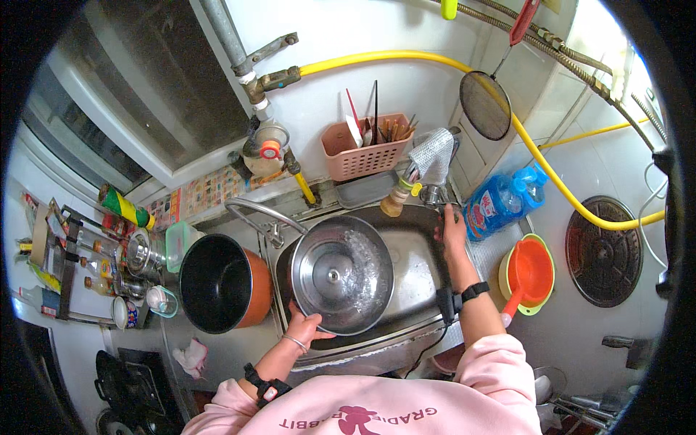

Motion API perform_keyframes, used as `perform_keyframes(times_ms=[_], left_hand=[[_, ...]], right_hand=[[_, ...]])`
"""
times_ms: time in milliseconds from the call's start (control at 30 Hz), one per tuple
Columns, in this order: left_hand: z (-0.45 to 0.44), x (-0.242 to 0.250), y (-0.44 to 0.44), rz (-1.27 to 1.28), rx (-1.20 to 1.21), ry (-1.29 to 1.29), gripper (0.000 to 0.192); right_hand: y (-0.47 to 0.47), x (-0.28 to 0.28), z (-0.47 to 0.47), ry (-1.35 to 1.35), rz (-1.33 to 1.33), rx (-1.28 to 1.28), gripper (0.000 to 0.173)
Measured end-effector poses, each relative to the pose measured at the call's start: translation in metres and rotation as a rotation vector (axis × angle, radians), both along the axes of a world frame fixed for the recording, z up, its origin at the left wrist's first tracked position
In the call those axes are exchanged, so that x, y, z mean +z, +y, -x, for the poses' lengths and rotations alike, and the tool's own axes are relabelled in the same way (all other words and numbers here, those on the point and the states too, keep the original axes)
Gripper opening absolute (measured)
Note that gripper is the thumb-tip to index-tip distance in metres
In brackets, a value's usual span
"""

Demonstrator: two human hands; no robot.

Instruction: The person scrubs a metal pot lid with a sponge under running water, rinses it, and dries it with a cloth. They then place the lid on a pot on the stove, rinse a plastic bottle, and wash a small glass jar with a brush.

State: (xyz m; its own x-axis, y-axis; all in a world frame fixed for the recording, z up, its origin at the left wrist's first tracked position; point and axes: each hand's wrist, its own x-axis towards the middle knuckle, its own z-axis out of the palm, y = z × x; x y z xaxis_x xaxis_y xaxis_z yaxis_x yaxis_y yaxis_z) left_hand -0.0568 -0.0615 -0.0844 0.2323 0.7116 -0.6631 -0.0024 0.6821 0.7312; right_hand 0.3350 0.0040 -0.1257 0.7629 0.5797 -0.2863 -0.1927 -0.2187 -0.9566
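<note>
My left hand (307, 329) grips the near rim of a round metal pot lid (331, 296), its hollow side facing me and a small knob fixing at its middle. Clear water or wet glare spreads over the lid's right half. The lid covers the left part of a stainless-steel sink (416, 261). A curved tap (261, 209) reaches over the lid's upper left rim. At the sink's right rim is my right hand (454, 231), near a small metal container (432, 196); its fingertips are partly hidden, so its hold is unclear.
A deep orange pot (255, 288) with dark inside stands left of the sink. Blue detergent bottles (492, 204) and a green basin (505, 269) holding an orange ladle (530, 272) are on the right. Behind are a pink utensil basket (367, 157) and a wooden-handled brush (396, 201).
</note>
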Motion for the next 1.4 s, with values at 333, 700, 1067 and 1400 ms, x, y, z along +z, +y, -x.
perform_keyframes(times_ms=[333, 700, 1067, 1400], left_hand=[[0.025, 0.033, 0.007, -1.257, -0.360, 0.579, 0.086], [0.044, 0.045, -0.004, -1.308, -0.400, 0.589, 0.085], [0.066, 0.033, -0.029, -1.143, -0.342, 0.730, 0.081], [0.057, 0.024, -0.025, -1.243, -0.334, 0.762, 0.066]], right_hand=[[-0.080, -0.042, 0.057, 0.220, 0.175, 0.317, 0.062], [-0.042, 0.010, 0.051, 0.613, -0.118, 0.545, 0.035], [0.080, -0.020, 0.077, 0.706, -0.229, 0.547, 0.031], [0.041, -0.010, 0.082, 0.404, 0.191, 0.795, 0.092]])
